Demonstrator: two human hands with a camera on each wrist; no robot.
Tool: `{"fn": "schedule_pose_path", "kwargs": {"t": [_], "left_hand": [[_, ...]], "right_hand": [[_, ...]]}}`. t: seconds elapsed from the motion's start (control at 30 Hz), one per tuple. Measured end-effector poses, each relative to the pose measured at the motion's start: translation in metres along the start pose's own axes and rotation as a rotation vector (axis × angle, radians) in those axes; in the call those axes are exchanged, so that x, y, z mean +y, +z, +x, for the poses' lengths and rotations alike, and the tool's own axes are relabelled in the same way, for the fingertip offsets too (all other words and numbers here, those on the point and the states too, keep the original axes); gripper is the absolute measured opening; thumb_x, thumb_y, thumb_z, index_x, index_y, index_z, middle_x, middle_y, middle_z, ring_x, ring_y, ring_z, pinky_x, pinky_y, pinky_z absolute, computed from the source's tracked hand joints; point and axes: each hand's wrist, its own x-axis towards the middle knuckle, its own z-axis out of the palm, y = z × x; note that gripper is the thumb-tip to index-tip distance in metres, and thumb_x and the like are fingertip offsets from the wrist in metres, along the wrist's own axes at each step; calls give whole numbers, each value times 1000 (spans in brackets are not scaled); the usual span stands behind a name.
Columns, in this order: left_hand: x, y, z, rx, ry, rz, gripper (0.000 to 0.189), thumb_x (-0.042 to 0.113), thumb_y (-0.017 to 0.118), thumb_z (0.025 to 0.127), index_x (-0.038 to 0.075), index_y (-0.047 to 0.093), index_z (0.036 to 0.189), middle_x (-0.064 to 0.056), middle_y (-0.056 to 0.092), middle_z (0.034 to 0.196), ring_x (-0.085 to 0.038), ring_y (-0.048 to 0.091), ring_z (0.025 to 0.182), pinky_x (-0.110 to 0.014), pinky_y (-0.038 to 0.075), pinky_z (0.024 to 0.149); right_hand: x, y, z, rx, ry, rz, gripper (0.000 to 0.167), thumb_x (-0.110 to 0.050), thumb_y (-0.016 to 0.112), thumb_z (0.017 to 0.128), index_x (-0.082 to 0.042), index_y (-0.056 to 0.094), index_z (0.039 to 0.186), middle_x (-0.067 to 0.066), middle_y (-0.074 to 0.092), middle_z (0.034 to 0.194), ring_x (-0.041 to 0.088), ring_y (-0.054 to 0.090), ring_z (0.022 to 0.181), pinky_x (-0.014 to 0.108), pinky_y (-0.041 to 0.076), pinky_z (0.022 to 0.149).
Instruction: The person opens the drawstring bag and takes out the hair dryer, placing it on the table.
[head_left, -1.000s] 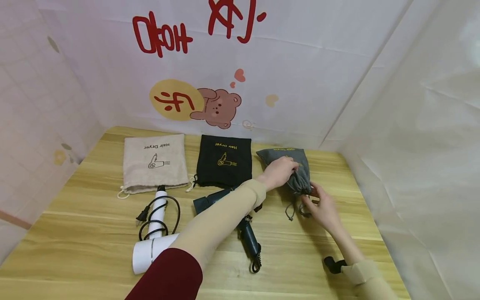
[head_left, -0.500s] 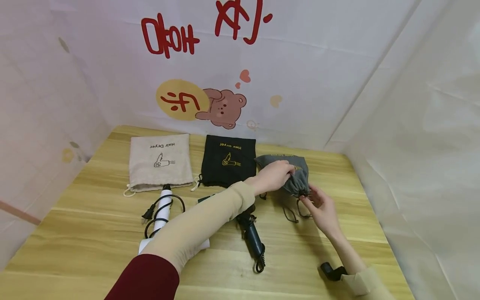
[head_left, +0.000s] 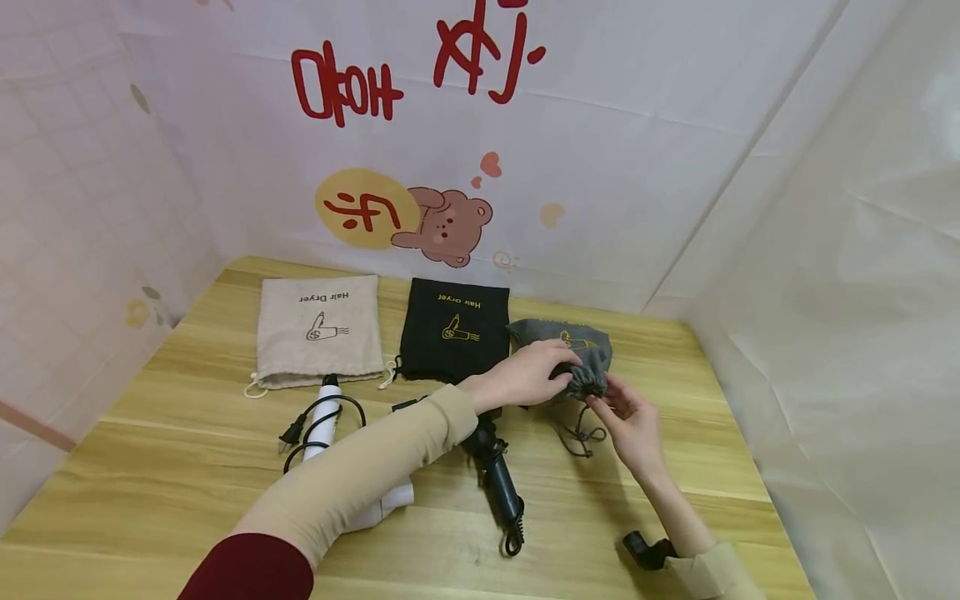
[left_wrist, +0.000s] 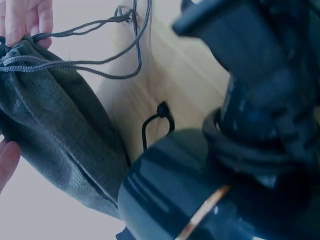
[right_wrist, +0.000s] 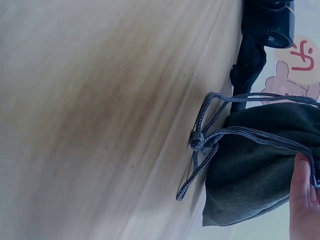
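A grey drawstring bag (head_left: 600, 346) with a yellow hair dryer print lies at the back right of the table, its mouth gathered. My left hand (head_left: 534, 373) grips the bag from the left, thumb and fingers bent about its gathered part. At the mouth, my right hand (head_left: 633, 427) pinches the gathered cloth by the cords. The knotted drawstring (right_wrist: 205, 137) loops loosely outward in the right wrist view. What the bag contains is hidden. Below my left forearm lies a dark hair dryer (head_left: 501, 483), partly covered; its barrel (left_wrist: 160, 185) looms close in the left wrist view.
A beige bag (head_left: 318, 329) and a black bag (head_left: 456, 333) lie flat along the back. In front of the beige bag, a white hair dryer (head_left: 324, 421) with a wound black cord is partly behind my left sleeve. A small black object (head_left: 648, 550) sits beside my right cuff.
The grey bag has shifted slightly left and nearer, with both hands on it. My right hand has closed in on the gathered mouth. The view has shifted a little.
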Motion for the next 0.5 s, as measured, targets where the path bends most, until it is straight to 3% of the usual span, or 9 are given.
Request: {"fn": "schedule_pose_path", "kwargs": {"t": [0.13,0.2,0.4,0.5], "left_hand": [[-2,-4,-3,-37,5,0,41,31,64,106,15,64,143,-5,63,144,-19,63,133,-31,55,110],[-3,-5,-4,-44,2,-2,44,35,68,104,15,64,142,-4,63,144,-19,62,135,-31,54,112],[-4,-4,-8,-26,-3,8,43,36,72,101,14,67,137,-4,66,139,-19,64,131,-30,55,110],[-3,-1,-7,-8,1,30,40,37,73,100,15,69,134,-2,67,135,-17,66,123,-28,57,104]], "right_hand": [[0,2,0,0,-9,-10,49,-5,74,97,7,60,142,2,73,108,-11,65,87,5,56,81],[-1,2,0,-8,-22,-14,50,-3,75,96,8,60,142,-1,72,105,-11,65,86,5,57,80],[-3,3,-2,-55,-46,-14,51,-1,75,94,9,59,142,23,74,111,-11,65,87,7,58,80],[-2,1,-2,-84,-49,-26,52,-2,75,95,8,58,143,26,73,113,-11,65,89,7,57,81]]}}
